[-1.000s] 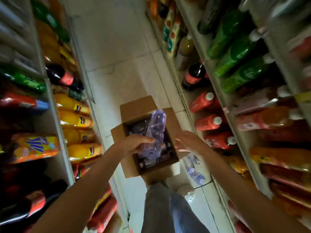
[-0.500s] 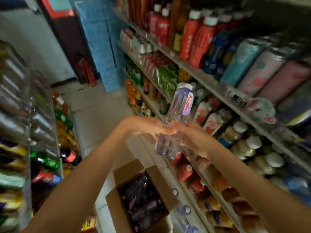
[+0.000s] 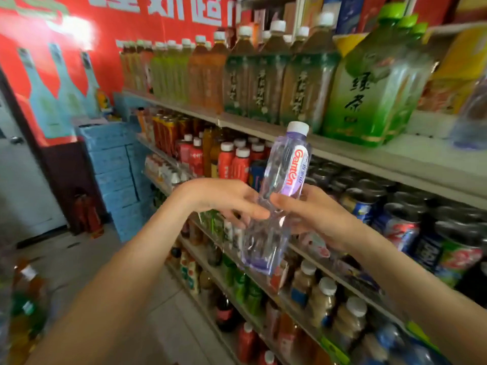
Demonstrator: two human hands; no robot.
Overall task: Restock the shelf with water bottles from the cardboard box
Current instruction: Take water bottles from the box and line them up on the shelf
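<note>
A clear water bottle (image 3: 279, 191) with a white cap and a purple label stands upright in mid-air in front of the shelves. My left hand (image 3: 224, 198) touches its middle from the left, fingers wrapped on it. From the right, my right hand (image 3: 313, 212) grips the same part of the bottle. The upper shelf board (image 3: 374, 156) runs just behind the bottle's cap. At that shelf's far right stands another clear water bottle (image 3: 471, 119). The cardboard box is out of view.
Large green tea bottles (image 3: 369, 83) and brown tea bottles (image 3: 263, 75) fill the upper shelf. Red bottles (image 3: 234, 162) and cans (image 3: 403, 222) fill the shelf below. Blue cases (image 3: 116, 169) are stacked at the aisle's end. More bottles (image 3: 23, 306) are at the lower left.
The view rose from the box on the floor to the upper shelves. The bottle came up out of the box in my left hand, and my right hand took hold of it too.
</note>
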